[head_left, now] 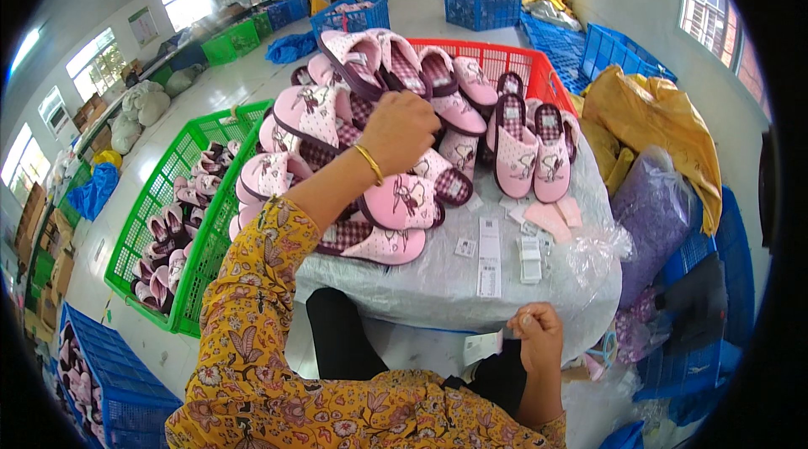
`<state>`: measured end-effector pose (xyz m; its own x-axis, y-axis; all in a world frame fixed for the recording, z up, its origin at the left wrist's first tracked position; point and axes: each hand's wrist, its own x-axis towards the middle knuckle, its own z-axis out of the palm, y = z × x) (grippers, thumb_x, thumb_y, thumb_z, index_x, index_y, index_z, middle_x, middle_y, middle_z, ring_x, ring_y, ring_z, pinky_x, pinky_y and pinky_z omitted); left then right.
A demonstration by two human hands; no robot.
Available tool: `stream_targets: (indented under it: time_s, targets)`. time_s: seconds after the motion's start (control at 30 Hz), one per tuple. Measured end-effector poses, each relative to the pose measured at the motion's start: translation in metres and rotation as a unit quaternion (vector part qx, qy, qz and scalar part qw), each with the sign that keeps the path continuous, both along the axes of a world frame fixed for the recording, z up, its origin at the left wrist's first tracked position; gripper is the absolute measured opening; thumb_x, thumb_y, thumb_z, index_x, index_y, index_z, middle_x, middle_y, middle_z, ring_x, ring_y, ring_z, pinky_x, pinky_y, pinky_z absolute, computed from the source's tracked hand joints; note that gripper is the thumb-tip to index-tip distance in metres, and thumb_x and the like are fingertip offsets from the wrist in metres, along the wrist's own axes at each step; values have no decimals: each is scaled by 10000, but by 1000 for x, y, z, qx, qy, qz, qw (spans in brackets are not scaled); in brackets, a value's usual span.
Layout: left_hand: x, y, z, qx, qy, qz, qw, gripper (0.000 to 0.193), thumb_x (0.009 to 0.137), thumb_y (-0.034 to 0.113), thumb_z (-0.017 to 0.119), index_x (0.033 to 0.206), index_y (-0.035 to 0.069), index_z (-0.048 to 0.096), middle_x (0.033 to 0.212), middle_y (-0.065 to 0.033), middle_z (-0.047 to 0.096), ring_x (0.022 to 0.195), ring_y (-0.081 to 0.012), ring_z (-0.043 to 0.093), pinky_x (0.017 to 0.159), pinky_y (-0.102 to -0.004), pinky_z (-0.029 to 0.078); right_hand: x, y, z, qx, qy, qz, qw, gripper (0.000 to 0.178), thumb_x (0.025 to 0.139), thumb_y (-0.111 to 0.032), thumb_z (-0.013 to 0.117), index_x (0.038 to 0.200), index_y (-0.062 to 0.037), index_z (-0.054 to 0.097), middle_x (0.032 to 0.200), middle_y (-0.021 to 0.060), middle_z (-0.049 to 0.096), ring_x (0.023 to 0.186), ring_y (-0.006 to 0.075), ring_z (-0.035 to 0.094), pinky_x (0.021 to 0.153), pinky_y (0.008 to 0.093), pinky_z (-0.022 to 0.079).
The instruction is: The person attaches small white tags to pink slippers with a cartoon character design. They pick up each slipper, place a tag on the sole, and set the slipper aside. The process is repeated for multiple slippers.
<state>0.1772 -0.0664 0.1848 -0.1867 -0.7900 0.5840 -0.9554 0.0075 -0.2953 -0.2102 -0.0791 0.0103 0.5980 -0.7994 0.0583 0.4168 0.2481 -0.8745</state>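
My left hand (400,133), with a gold bangle at the wrist, reaches over a heap of pink slippers. Its curled fingers close on the heel end of an upper slipper (402,66); their tips are partly hidden. Close to the table's front edge, my right hand (539,333) is closed in a pinch on a small white label (482,347). A pair of slippers with dark checked insoles stands to the right of the heap, its near slipper (551,154) leaning toe down. Loose white labels (529,260) and a long label strip (489,255) lie on the plastic-covered table (404,293).
A green crate (181,281) of slippers stands left of the table, a red crate (497,52) behind the heap. Pink pieces (554,220) and clear plastic (599,255) lie at the right. Beyond are a purple filled bag (652,213), yellow sacks (652,112) and blue crates (118,382).
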Motion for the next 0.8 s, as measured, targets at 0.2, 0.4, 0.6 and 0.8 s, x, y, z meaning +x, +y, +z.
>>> stream_targets:
  time_s: [0.2, 0.4, 0.6, 0.8]
  targets:
    - [83, -18, 66, -104, -83, 116, 984, 281, 818, 113, 596, 1056, 200, 718, 1174, -51, 619, 1139, -263, 545, 951, -438, 420, 7, -2, -2, 16, -21, -4, 1000, 78, 875, 23, 643, 948, -1, 632, 841, 106, 664, 723, 161, 599, 679, 272, 476]
    - [132, -57, 97, 125, -224, 219, 941, 306, 863, 180, 597, 1137, 253, 711, 1428, -34, 510, 1337, -254, 439, 1080, -419, 350, 7, -3, -4, 49, -12, -17, 999, 72, 877, 15, 643, 945, 5, 623, 835, 104, 649, 723, 169, 587, 686, 285, 468]
    - [182, -127, 79, 115, -263, 200, 937, 201, 869, 215, 554, 944, 118, 714, 1065, -143, 656, 1032, -322, 614, 910, -422, 479, -23, -6, -29, 32, 45, -73, 996, 58, 882, 15, 623, 939, 19, 613, 857, 99, 630, 774, 180, 579, 727, 322, 481]
    - [141, -71, 114, 4, -360, 68, 931, 160, 828, 105, 550, 957, 81, 641, 1164, -103, 619, 1136, -280, 561, 982, -415, 429, -14, -5, -9, -38, 23, -3, 999, 100, 874, 3, 666, 973, -12, 669, 1021, 55, 609, 945, 131, 560, 844, 263, 441]
